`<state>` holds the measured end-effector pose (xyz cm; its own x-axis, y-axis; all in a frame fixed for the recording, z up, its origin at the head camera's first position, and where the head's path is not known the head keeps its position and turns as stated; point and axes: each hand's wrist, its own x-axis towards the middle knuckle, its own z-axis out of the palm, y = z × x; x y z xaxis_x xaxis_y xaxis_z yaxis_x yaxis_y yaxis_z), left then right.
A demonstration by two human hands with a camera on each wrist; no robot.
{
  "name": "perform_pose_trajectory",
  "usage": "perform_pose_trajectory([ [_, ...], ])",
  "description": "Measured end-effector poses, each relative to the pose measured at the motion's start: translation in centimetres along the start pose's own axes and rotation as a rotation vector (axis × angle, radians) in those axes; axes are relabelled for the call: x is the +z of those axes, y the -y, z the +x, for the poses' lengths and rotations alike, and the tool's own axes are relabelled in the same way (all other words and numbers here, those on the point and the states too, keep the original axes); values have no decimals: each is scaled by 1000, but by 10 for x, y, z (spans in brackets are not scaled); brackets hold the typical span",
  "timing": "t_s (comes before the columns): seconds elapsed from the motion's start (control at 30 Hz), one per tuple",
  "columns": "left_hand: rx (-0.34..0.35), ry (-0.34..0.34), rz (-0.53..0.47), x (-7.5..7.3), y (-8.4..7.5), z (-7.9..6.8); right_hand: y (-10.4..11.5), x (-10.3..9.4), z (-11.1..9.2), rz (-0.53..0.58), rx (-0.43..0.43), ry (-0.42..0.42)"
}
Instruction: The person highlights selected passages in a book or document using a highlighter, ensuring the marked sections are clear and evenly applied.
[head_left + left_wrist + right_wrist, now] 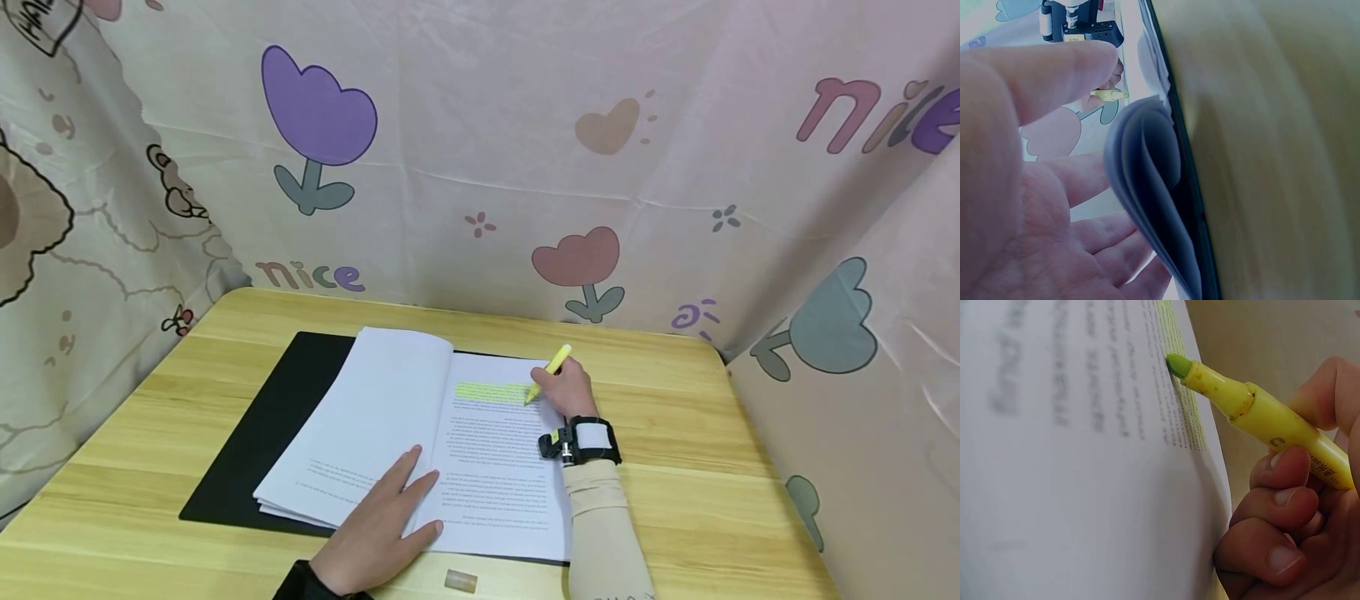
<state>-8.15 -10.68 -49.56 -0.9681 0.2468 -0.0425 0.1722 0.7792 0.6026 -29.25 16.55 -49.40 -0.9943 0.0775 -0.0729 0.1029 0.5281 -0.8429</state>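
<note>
A yellow highlighter (556, 363) is pinched in my right hand (573, 390), its chisel tip down at the right end of the yellow-marked lines near the top of a printed page (495, 517). Seen from the right wrist, the uncapped green-yellow tip (1179, 365) is at the edge of the marked text, and the fingers curl round the barrel. My left hand (375, 533) lies with fingers spread over the lower middle of the open stack of paper, near the fold. In the left wrist view, the turned pages (1141, 156) bulge in a curl beside that hand's fingers.
Beneath the papers lies a black folder (247, 450), showing mostly on the left. A small greyish-beige block (461, 581) sits near the table's front edge. The wooden table (675, 500) meets a printed cloth (465, 150) at the back and sides.
</note>
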Motion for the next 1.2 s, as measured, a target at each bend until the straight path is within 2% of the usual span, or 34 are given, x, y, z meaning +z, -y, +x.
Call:
perform_pose_trajectory([
  [1.2, -5, -1, 2, -1, 0, 0, -4, -3, 1, 2, 30, 6],
])
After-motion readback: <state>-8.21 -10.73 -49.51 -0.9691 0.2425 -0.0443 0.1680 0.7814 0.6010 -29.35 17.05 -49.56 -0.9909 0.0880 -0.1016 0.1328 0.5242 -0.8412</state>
